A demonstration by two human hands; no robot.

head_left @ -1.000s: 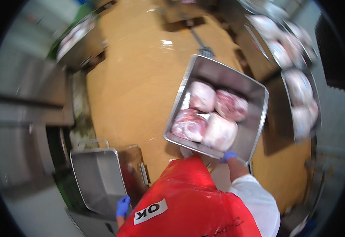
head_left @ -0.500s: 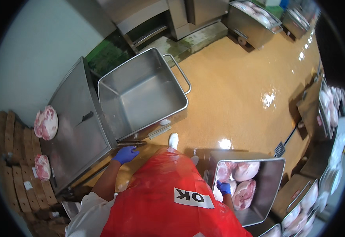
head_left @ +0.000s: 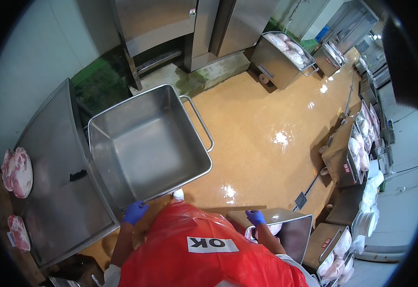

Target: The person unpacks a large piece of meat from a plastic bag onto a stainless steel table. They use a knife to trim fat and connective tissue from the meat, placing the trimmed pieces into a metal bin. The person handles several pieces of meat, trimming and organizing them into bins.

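Here we grip the cart [head_left: 147,143] rim, left hand [head_left: 135,211] closed; right hand [head_left: 255,217] pinches the tray [head_left: 292,229] beside it, white label [head_left: 212,244] below.

A single head-worn fisheye view looks steeply down from above the person's own red apron [head_left: 204,253], which fills the lower middle close to the lens. The view faces forward across the wet orange floor [head_left: 266,124] toward steel cabinet doors [head_left: 170,24] at the top. The empty steel tub cart [head_left: 147,143] lies near, left of centre; meat-filled carts [head_left: 285,52] sit farther off, bent along the right rim.
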